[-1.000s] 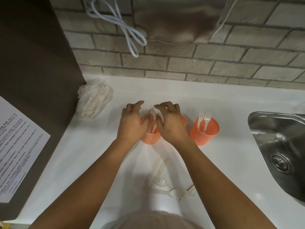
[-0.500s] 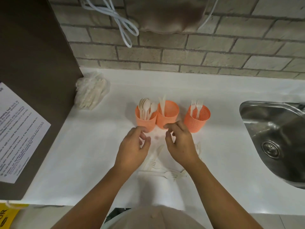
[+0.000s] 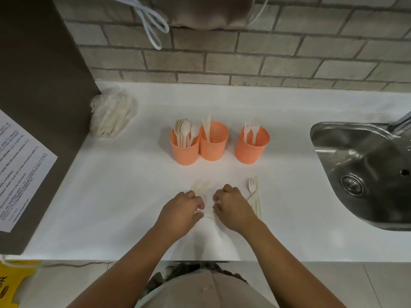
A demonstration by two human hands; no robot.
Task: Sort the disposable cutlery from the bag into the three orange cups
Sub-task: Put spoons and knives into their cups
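Three orange cups stand in a row on the white counter (image 3: 124,196). The left cup (image 3: 185,153) holds several spoons, the middle cup (image 3: 214,150) two knives, and the right cup (image 3: 251,152) two forks. The clear bag (image 3: 111,117) with more cutlery lies at the back left. In front of the cups lies loose white cutlery: knives (image 3: 200,187) and forks (image 3: 253,194). My left hand (image 3: 181,211) and my right hand (image 3: 233,207) are down on this pile, fingers curled. Each pinches a white piece lying between them; the hands hide which kind.
A steel sink (image 3: 367,174) is set into the counter at the right. A dark panel with a printed sheet (image 3: 20,165) stands at the left. Behind is a brick wall with a hanging white cable (image 3: 153,27). The counter's front edge runs just below my wrists.
Both hands came back from the left and middle cups toward me and dropped onto the loose cutlery. The spoons now stand in the left cup.
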